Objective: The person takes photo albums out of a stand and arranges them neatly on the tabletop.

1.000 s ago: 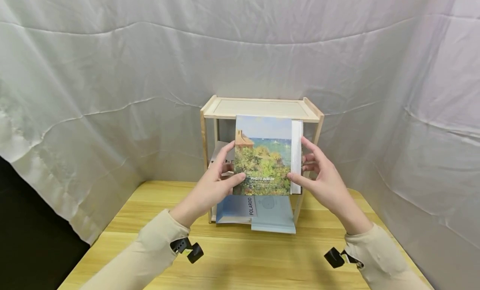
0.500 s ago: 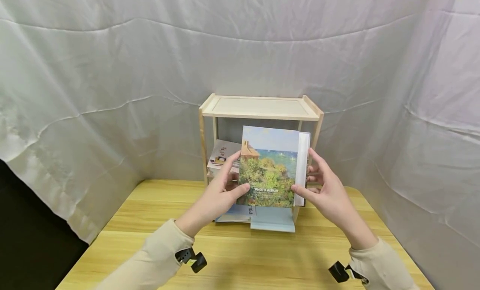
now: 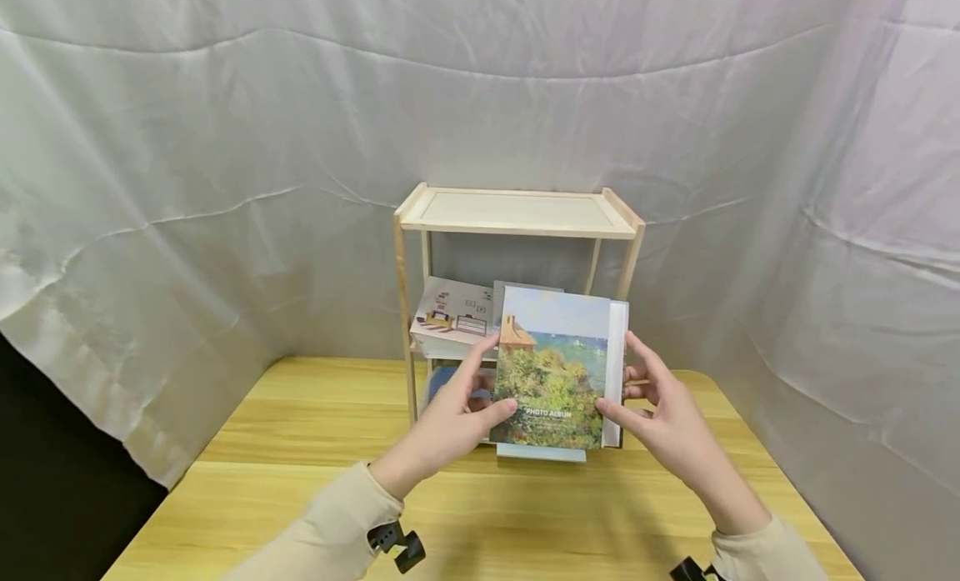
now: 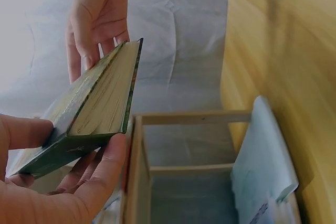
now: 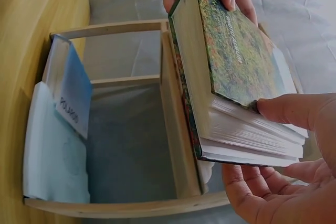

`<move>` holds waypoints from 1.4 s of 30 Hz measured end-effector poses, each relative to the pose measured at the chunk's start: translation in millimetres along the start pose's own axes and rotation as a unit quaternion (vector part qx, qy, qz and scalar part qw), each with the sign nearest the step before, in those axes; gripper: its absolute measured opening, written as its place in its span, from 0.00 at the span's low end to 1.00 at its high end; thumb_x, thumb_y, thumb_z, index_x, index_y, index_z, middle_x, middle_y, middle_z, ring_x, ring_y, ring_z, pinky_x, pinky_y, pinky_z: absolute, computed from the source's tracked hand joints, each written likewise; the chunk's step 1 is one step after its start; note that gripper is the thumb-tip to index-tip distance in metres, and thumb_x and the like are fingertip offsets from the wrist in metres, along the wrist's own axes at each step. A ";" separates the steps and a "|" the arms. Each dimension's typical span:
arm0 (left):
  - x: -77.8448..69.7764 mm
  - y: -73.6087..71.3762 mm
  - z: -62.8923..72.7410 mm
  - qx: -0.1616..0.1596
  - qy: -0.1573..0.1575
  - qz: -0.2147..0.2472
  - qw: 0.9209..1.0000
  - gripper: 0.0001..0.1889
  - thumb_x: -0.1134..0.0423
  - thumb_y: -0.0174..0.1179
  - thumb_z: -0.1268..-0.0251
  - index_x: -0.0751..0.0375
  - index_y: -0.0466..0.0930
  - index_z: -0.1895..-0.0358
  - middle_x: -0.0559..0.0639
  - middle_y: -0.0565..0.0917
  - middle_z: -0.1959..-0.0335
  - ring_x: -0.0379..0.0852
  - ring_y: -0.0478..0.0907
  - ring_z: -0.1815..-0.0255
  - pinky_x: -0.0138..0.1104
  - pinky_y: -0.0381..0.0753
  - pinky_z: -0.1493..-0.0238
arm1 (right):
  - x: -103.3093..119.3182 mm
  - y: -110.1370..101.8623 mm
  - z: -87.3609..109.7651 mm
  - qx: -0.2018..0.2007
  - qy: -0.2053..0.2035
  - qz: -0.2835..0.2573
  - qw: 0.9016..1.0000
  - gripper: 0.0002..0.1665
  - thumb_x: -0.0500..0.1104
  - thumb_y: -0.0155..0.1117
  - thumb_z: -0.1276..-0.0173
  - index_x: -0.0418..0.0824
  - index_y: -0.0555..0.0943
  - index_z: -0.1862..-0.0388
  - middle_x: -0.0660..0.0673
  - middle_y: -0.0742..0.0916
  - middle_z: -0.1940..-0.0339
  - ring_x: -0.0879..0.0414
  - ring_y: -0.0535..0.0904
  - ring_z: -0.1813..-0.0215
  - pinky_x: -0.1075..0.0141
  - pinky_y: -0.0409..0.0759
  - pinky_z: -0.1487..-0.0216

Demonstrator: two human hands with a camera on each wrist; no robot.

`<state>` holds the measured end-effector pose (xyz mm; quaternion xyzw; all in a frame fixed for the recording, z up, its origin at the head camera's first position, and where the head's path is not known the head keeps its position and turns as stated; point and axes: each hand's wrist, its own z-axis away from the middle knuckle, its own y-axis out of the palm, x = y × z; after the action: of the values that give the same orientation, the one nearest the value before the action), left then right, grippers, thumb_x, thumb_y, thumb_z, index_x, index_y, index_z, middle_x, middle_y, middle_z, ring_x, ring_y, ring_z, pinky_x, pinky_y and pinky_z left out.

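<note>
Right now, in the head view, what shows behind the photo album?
A wooden shelf, a white book and a pale blue book show past the album; what it covers there cannot be seen.

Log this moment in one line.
left hand: grips photo album; right hand: grips photo album; photo album: cover facing head camera; wooden rack: behind photo album

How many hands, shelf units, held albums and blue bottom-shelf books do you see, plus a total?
Hands: 2 (left hand, right hand)
Shelf units: 1 (wooden shelf)
Held albums: 1 (photo album)
Blue books: 2 (POLAROID book, pale blue book)
Total: 6
</note>
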<state>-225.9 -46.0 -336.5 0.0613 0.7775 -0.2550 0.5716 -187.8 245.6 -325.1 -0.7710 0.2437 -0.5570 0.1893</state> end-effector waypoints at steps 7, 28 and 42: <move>14.7 14.4 2.6 0.029 -0.019 0.026 0.999 0.43 0.56 0.64 0.20 0.25 0.49 0.14 0.60 0.74 0.42 0.45 0.74 0.66 0.37 0.76 0.67 | -19.3 1.9 12.0 0.005 0.019 -0.009 1.000 0.56 0.44 0.75 0.26 0.43 0.52 0.10 0.38 0.80 0.43 0.65 0.79 0.53 0.71 0.82 0.61; 47.9 68.9 -1.7 0.059 -0.069 0.108 0.990 0.42 0.58 0.69 0.24 0.22 0.56 0.17 0.58 0.75 0.45 0.47 0.84 0.61 0.42 0.89 0.63 | -75.8 -7.0 43.1 0.014 0.104 -0.017 0.994 0.53 0.43 0.75 0.27 0.41 0.56 0.11 0.36 0.83 0.44 0.63 0.80 0.57 0.71 0.84 0.59; 62.0 109.7 -2.5 0.080 -0.097 0.102 0.987 0.41 0.57 0.68 0.25 0.23 0.57 0.17 0.52 0.78 0.44 0.42 0.83 0.56 0.37 0.84 0.65 | -112.6 -23.9 60.7 0.045 0.155 -0.019 0.987 0.54 0.44 0.73 0.25 0.40 0.53 0.11 0.37 0.82 0.44 0.61 0.84 0.56 0.67 0.89 0.57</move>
<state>-206.6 37.6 -428.8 0.1611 0.6848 -0.2616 0.6608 -155.5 332.2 -416.7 -0.6706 0.2300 -0.6838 0.1726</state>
